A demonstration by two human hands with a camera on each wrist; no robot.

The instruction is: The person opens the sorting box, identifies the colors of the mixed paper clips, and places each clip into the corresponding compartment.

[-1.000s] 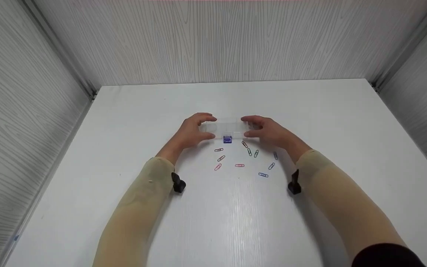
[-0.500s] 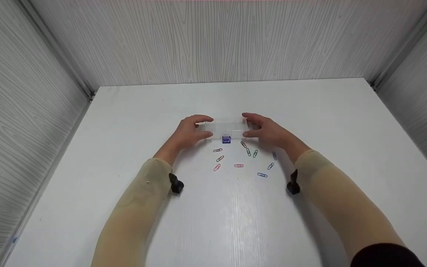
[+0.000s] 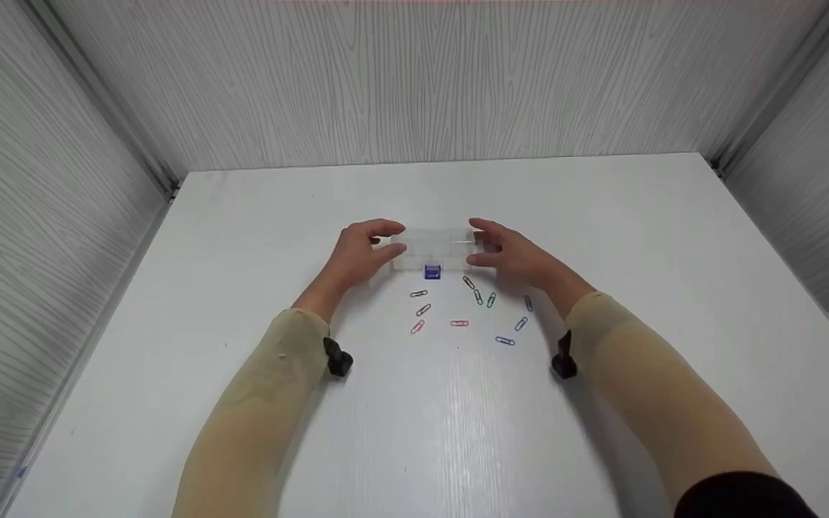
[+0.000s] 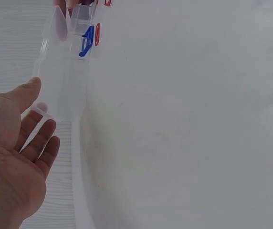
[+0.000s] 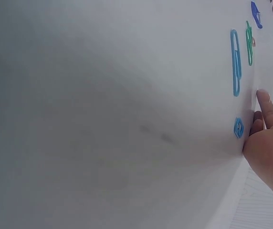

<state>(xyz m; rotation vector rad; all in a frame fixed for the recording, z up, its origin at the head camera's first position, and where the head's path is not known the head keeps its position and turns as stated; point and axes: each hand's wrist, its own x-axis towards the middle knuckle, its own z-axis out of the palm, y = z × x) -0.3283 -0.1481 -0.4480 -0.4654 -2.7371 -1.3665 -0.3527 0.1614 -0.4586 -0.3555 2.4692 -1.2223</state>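
A clear plastic box with compartments and a blue latch at its front lies on the table between both hands. My left hand holds the left end, thumb over the near side and fingers behind; in the left wrist view an index fingertip shows through the corner of the see-through box. Around the right end curls my right hand, its thumb near the front edge. The right wrist view shows this hand only at its margin. How firmly either hand grips cannot be seen, nor whether the lid is fully down.
Several coloured paper clips lie loose in front of the box, among them a red clip, a blue clip and a green clip. Pale wood-grain panels wall in the white table at the back and sides.
The left hand has drawn slightly left, its thumb shifting back from the box's front edge. The right index finger has spread a little farther back. Box and paper clips keep their places.
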